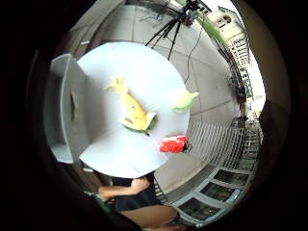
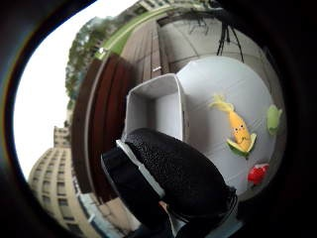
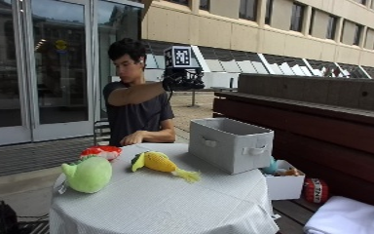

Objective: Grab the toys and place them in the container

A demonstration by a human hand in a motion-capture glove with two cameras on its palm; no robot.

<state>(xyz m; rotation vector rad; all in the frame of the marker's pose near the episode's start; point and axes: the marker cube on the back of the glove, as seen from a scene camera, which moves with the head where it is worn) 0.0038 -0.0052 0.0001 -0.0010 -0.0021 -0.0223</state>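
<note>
**Gloved hand raised high above the table, toys on the cloth**

We start at the fingers, and here we cannot tell: in the outside view the right hand [image 3: 182, 79] is a dark shape at the end of a raised, outstretched arm, and whether its fingers are spread or curled does not show. In the thumb-side palm view one black gloved digit [image 2: 181, 176] fills the near field, and nothing lies against it. We see nothing held in the hand.

The hand hangs well above the container [image 3: 231, 144], a grey fabric box with cut-out handles that stands open on the round table [image 3: 167, 204], which wears a pale cloth. From the palm views we look down into the container's bare inside [image 2: 157, 106].

We take the container as our landmark. Just beside it, nearest of the toys, lies the yellow corn toy [image 3: 159, 163] on its side, tassel end toward the box. Farther from the container sits the green plush toy [image 3: 87, 174], near the table's edge. The red toy [image 3: 101, 152] lies beyond the corn, also well apart from the container, close to the person's bare hand [image 3: 134, 139], which rests on the table.
</note>
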